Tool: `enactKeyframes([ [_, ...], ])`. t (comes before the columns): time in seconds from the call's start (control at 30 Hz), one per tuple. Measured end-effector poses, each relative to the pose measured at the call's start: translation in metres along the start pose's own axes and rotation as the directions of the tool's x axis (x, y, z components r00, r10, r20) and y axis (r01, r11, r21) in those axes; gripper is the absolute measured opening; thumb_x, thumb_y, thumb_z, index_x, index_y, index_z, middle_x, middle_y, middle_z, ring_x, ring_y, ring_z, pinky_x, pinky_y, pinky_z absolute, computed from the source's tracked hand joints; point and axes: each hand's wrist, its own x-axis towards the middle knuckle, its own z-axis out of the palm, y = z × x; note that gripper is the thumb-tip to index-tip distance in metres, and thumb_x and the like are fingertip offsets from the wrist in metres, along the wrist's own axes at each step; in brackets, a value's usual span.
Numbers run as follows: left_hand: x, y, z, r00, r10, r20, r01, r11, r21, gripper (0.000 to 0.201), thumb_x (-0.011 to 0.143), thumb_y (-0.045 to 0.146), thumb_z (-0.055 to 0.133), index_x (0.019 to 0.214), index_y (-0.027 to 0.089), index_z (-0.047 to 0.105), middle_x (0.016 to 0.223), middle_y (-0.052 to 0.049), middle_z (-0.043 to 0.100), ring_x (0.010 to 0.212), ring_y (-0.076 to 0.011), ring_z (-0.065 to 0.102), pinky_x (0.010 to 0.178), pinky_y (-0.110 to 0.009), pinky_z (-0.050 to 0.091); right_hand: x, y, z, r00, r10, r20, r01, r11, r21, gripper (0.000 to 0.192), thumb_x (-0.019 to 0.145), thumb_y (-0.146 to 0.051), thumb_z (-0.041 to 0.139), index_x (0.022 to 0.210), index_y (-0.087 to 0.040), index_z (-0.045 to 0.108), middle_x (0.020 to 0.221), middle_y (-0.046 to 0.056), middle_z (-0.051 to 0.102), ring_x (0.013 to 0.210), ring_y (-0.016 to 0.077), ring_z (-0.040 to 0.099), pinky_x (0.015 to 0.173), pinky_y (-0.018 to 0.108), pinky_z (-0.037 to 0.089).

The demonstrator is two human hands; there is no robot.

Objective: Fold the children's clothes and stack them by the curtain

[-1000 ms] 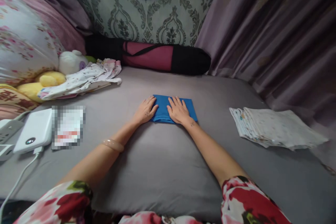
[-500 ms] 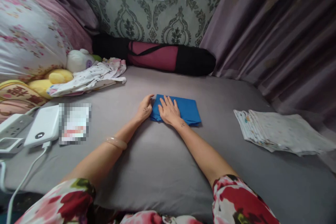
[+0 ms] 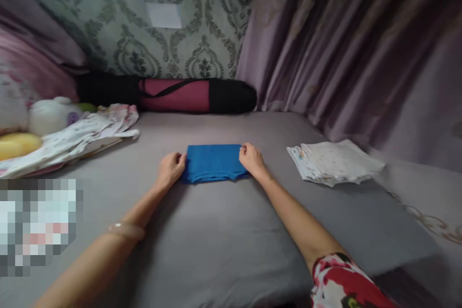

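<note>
A folded blue cloth point(image 3: 212, 162) lies flat on the grey bedsheet point(image 3: 216, 231) in the middle of the view. My left hand point(image 3: 171, 169) grips its left edge with curled fingers. My right hand point(image 3: 251, 160) grips its right edge the same way. A pale bangle sits on my left wrist. The cloth rests on the sheet between the two hands.
A folded pile of white printed cloths point(image 3: 334, 162) lies to the right, near the purple curtain point(image 3: 346, 48). A pink-and-black roll bag point(image 3: 169, 95) lies against the patterned wall. White printed clothes point(image 3: 72, 137) and soft toys point(image 3: 46, 115) sit at left.
My right hand slid off the top of the blue cloth to its right edge; both hands now grip the ends. The view swung right, so the power bank and socket strip left the frame.
</note>
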Motion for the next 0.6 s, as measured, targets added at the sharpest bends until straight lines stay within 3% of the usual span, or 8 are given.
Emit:
enactKeyframes([
  [0.1,0.005,0.010,-0.006,0.986,-0.077,0.145,0.061,0.992,0.113,0.046,0.084,0.056,0.043,0.059,0.021,0.059,0.058,-0.011,0.065,0.061,-0.0280,0.063,0.057,-0.034,0.045,-0.001,0.026,-0.010,0.977,0.170,0.125,-0.167,0.985,-0.037,0.042,0.098,-0.028,0.033,0.105,-0.012,0.071,0.108,0.020,0.071,0.104,0.0274,0.067,0.085,0.033,0.048],
  [0.27,0.013,0.028,-0.009,0.919,-0.179,0.352,0.090,0.963,0.255,0.050,0.080,0.060,0.041,0.053,0.020,0.057,0.059,-0.014,0.065,0.065,-0.0319,0.065,0.058,-0.035,0.045,-0.003,0.019,-0.011,0.956,0.237,0.175,-0.242,0.970,0.005,0.033,0.091,-0.037,0.051,0.101,-0.014,0.073,0.106,0.017,0.073,0.102,0.0259,0.069,0.080,0.028,0.051],
  [0.47,0.020,0.031,-0.003,0.915,-0.175,0.363,0.094,0.969,0.230,0.036,0.075,0.053,0.046,0.059,0.021,0.053,0.065,-0.012,0.066,0.069,-0.0307,0.065,0.060,-0.035,0.047,-0.002,0.005,-0.020,0.918,0.231,0.322,-0.264,0.963,0.061,0.040,0.082,-0.036,0.062,0.114,-0.013,0.069,0.119,0.018,0.068,0.113,0.0294,0.064,0.088,0.032,0.052],
  [0.6,0.023,0.034,-0.007,0.920,-0.196,0.340,0.168,0.980,0.111,0.029,0.067,0.053,0.054,0.062,0.024,0.051,0.055,-0.004,0.060,0.066,-0.0293,0.063,0.054,-0.032,0.046,-0.002,0.003,-0.017,0.940,0.161,0.302,-0.208,0.970,0.129,0.040,0.077,-0.032,0.064,0.113,-0.013,0.068,0.121,0.019,0.066,0.113,0.0307,0.063,0.089,0.035,0.051],
])
